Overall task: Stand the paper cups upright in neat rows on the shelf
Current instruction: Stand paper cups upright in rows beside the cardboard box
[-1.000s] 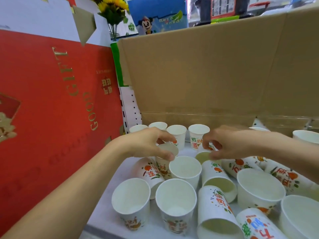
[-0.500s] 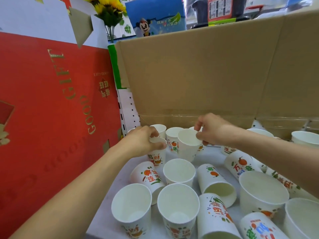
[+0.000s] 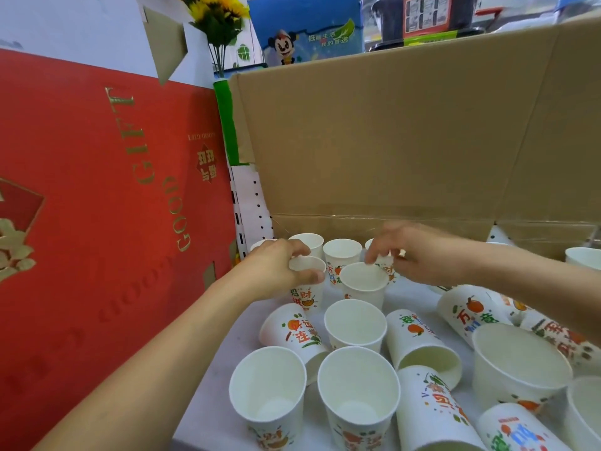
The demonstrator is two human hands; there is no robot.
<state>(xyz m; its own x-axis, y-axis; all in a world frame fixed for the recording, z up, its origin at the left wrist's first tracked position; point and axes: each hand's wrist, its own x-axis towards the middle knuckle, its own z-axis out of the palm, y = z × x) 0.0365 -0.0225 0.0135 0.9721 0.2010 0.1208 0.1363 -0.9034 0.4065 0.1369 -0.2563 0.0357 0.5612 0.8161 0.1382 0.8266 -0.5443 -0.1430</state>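
Carried the left cup, gripped at its rim by the left hand, and the right cup, touched by the right hand with pinch or release unclear, to the rear left corner of the shelf, starting a second row.

A red gift box filled the frame's left; brown cardboard spanned centre and right, with sunflowers at upper centre-left.

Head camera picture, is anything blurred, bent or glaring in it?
Head view: the right hand is motion-blurred, while the left hand gripping a paper cup is sharper; the cardboard box looks skewed by the wide angle; the light is soft and even, with no glare.
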